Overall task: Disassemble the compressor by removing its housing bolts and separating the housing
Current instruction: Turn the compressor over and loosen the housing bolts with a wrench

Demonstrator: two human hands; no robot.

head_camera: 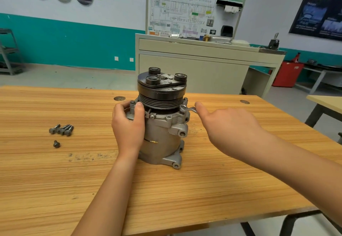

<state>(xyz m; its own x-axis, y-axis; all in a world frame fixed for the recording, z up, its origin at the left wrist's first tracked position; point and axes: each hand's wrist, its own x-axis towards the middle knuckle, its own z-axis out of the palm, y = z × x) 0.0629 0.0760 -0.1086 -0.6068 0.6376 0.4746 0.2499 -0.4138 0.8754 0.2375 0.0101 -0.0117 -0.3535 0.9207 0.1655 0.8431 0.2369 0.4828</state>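
Compressor (pixel 162 133) of grey metal with a black grooved wheel on top stands upright on the striped wooden table (pixel 203 180), between your hands. Your left hand (pixel 127 126) curls its fingers round the top rim. Your right hand (pixel 227 126) pinches the end of a small silver wrench (pixel 187 109), whose other end sits on a dark bolt head (pixel 185 100) just past your fingertips. Loose dark bolts (pixel 62 129) lie well left of your left fingers. I think you are loosening a housing bolt. Next, hold firm and swing the wrench in small turns.
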